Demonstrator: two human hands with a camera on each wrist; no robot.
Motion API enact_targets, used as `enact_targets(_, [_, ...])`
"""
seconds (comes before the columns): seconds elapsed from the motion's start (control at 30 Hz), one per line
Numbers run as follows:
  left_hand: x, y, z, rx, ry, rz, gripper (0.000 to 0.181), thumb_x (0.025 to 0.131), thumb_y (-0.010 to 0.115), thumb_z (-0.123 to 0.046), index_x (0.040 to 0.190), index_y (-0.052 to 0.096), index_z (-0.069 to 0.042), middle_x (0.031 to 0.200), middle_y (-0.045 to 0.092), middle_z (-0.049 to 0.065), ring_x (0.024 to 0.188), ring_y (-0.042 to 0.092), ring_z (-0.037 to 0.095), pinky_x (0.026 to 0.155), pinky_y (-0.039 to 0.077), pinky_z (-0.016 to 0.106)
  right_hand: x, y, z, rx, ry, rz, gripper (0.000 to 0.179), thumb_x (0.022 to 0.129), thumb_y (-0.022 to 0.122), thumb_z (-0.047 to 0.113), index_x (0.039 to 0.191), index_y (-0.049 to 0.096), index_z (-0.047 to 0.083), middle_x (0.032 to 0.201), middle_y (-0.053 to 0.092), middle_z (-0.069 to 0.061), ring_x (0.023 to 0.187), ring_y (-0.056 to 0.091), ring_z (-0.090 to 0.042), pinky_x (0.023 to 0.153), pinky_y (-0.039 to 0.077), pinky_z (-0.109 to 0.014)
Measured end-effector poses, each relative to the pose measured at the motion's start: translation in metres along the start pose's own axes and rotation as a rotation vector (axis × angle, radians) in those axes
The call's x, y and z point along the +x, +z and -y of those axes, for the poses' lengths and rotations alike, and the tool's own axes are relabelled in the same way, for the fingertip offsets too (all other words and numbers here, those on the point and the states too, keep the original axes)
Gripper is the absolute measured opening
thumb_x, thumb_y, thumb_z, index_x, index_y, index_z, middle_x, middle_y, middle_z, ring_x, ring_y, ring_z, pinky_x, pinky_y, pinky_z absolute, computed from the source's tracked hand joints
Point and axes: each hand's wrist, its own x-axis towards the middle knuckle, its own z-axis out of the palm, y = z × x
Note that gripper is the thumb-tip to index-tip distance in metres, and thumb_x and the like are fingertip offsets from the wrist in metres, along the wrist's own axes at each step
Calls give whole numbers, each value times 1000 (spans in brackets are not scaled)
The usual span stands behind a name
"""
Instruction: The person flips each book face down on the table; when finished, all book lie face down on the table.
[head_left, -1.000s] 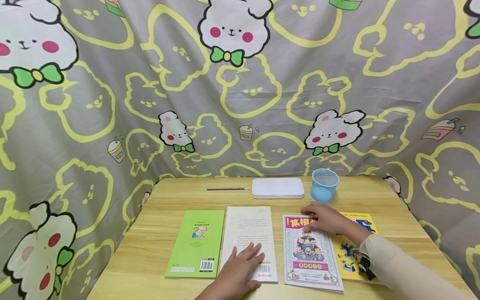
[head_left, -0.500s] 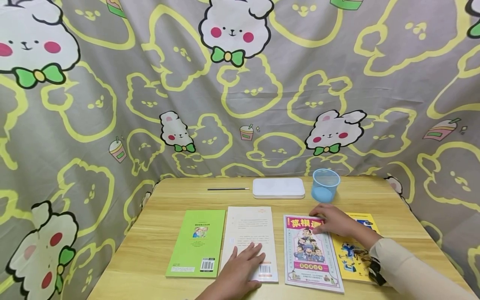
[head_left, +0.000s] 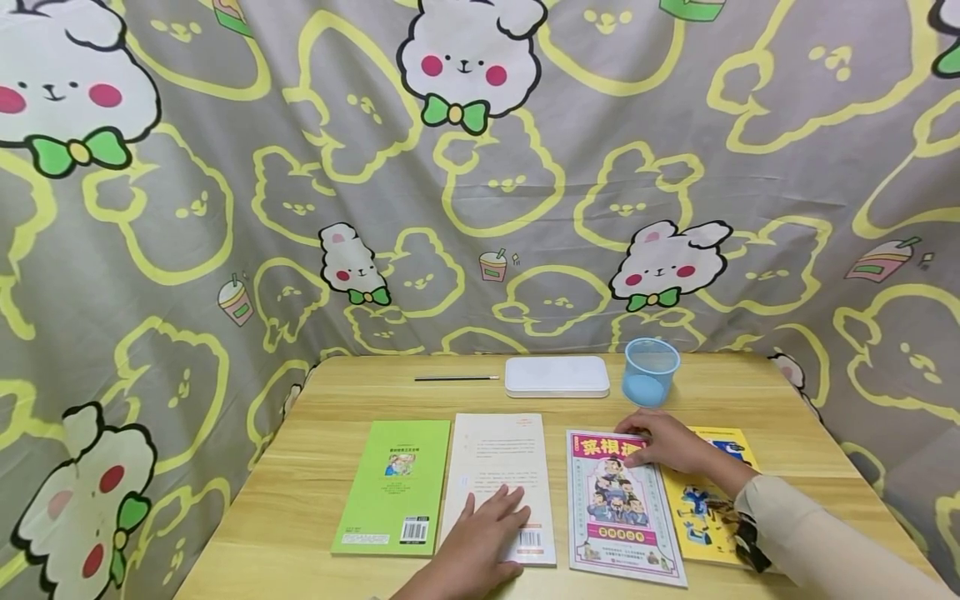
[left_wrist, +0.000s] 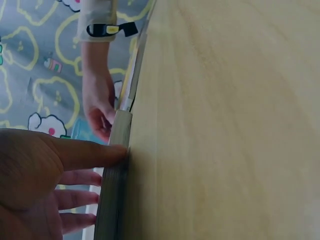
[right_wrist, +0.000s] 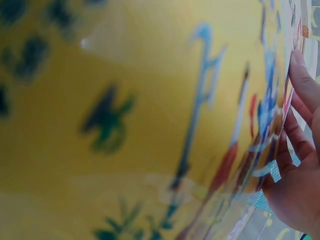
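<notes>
My left hand [head_left: 483,533] lies with spread fingers on the lower part of a cream paperback book [head_left: 495,454]. In the left wrist view its thumb [left_wrist: 102,154] runs against the book's page edge [left_wrist: 115,190]. At the top of a pink-bordered comic-style book [head_left: 618,517], my right hand [head_left: 663,442] has its thumb on the cover and its loosely bent fingers by the upper edge. A yellow illustrated book [head_left: 701,508] lies beneath the right forearm, partly hidden. Left of the cream book is a green book [head_left: 393,492], back cover up.
Along the back of the wooden table [head_left: 300,467] are a thin black pen or pencil [head_left: 456,378], a white flat case [head_left: 557,377] and a blue see-through cup [head_left: 650,372]. A grey cartoon-print curtain [head_left: 480,208] hangs behind and at both sides.
My right hand has shifted slightly to the right along the top of the pink-bordered book, showing more of its title. The left hand and the books look the same.
</notes>
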Motion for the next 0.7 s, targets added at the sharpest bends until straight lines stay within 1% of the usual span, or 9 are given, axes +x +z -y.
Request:
enact_targets(0.13, [4,-2,-5,0,-15,-4,69,81,84,-45,140,64,-15,160,45,3,152,36,28,117,29,68,1,1,-1,22,-20,0,43,86,83,35,121,71,13,110,64,2,97,59,-14,83,52,-31])
enact_targets(0.27, [9,-4,-12,12,-2,-38,57,82,82,-47,126,69,-14,152,52,10,149,38,34,116,32,68,1,1,-1,49,-19,5,44,87,83,33,122,71,12,110,64,2,98,59,-15,83,52,-31])
enact_targets(0.33, [12,-5,-16,14,8,-51,51,84,81,-47,121,70,-15,150,54,12,149,39,36,115,33,68,1,1,-1,65,-15,7,43,87,83,32,123,71,11,110,65,2,97,59,-15,82,52,-30])
enact_targets(0.47, [18,-1,-24,15,25,-47,60,85,80,-47,133,67,-15,154,51,9,151,36,36,116,33,67,1,0,-1,85,-15,6,42,87,83,30,123,71,10,109,65,0,95,59,-14,80,51,-28])
enact_targets(0.57, [22,3,-29,31,44,-32,71,85,79,-51,145,60,-16,158,48,6,152,34,35,117,32,67,1,0,-1,88,-18,5,41,88,83,30,122,71,11,109,65,0,94,59,-14,80,51,-28])
enact_targets(0.7, [27,8,-34,70,77,-20,78,84,77,-58,149,55,-21,159,47,3,151,35,35,115,34,67,1,0,-2,89,-20,9,41,88,83,29,122,71,11,109,65,0,94,58,-15,80,51,-28])
